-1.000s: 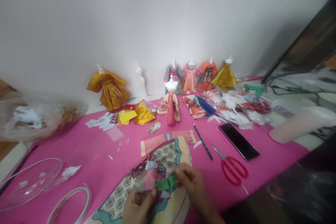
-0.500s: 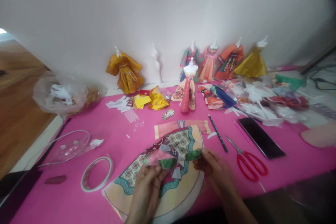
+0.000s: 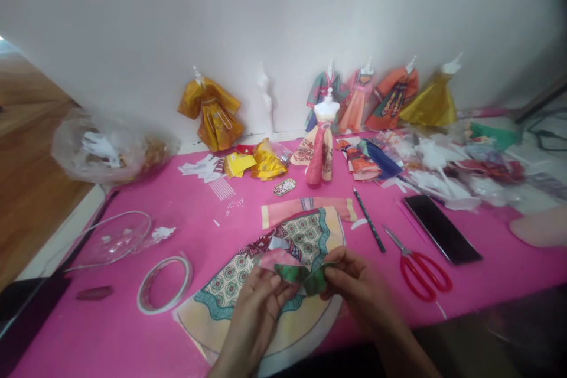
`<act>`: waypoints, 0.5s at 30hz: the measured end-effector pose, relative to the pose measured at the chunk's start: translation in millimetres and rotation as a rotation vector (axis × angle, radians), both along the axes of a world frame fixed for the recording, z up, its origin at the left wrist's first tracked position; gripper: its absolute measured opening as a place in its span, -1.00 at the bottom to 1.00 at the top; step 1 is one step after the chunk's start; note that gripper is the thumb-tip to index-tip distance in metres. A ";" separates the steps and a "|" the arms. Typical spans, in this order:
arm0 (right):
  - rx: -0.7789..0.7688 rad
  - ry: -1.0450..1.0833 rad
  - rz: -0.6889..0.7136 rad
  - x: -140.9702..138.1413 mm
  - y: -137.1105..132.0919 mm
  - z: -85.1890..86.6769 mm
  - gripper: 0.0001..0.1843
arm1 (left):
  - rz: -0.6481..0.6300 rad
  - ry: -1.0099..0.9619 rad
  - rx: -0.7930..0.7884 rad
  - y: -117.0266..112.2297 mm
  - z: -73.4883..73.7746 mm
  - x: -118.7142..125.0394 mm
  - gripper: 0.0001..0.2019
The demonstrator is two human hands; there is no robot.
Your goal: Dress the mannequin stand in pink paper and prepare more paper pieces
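Note:
Between thumb and fingers, my left hand [image 3: 261,301] pinches a small pink and green piece of fabric [image 3: 290,272]. My right hand [image 3: 354,283] grips a green patterned fabric piece [image 3: 315,281], its end meeting the left piece; whether the two are joined I cannot tell. Both hands are above a fan-shaped printed skirt piece [image 3: 310,233] in cream, teal and yellow, which is spread flat. Beyond it lies a peach fabric strip [image 3: 283,214] with yellow ends. My fingers hide parts of the held pieces and the skirt's middle.
Right of the skirt are a pencil [image 3: 369,220], red-handled scissors [image 3: 416,266] and a phone [image 3: 440,230]. A tape roll [image 3: 144,295] lies left. Several dressed mini mannequins [image 3: 321,147] stand along the wall, with plastic bags [image 3: 97,150] and fabric scraps [image 3: 268,159] around.
My right hand has moved left, bringing its green piece up against the green part in my left hand. The view has shifted slightly.

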State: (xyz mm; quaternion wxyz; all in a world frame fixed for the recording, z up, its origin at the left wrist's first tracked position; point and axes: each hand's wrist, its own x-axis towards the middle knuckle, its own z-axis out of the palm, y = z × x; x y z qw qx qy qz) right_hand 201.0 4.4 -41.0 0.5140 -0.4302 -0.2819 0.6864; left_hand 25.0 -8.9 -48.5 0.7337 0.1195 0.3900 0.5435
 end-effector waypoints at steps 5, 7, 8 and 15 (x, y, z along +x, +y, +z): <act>0.050 -0.185 -0.012 -11.7 8.2 -1.1 -0.66 | -0.067 0.054 0.096 -3.7 0.9 11.1 -0.74; 0.052 -0.237 -0.035 -13.9 10.1 -3.5 -0.67 | -0.075 0.046 0.136 -3.9 -0.5 14.7 -0.70; 0.053 -0.250 -0.041 -14.1 10.1 -4.9 -0.68 | -0.070 0.049 0.154 -3.8 -1.9 15.9 -0.69; 0.110 -0.261 0.011 -6.1 -4.6 -23.4 -0.66 | -0.028 0.176 0.169 -6.9 -19.6 15.0 -0.52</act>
